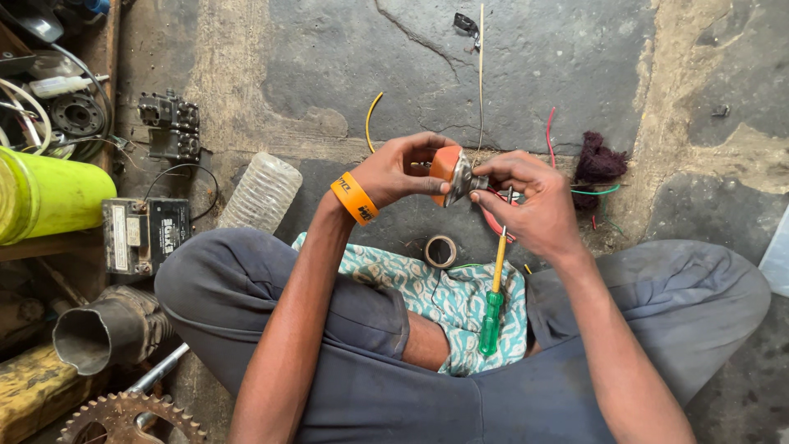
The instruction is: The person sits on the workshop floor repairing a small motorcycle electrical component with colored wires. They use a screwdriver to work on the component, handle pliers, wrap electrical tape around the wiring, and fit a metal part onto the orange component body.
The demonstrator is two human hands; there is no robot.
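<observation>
The left hand grips an orange lamp above the lap, fingers closed round it. The right hand pinches its rear fitting and holds a screwdriver. A tape roll lies on the floor below.

A cracked floor of dark stone slabs with pale, worn patches between them carries everything here. On it lie a clear ribbed plastic bottle on its side, a small roll of tape, a curved yellow wire, a red wire, a clump of dark maroon thread and a thin pale stick. At the left sit a boxy battery, a dark metal engine part, a grey pipe and a rusty toothed sprocket.
</observation>
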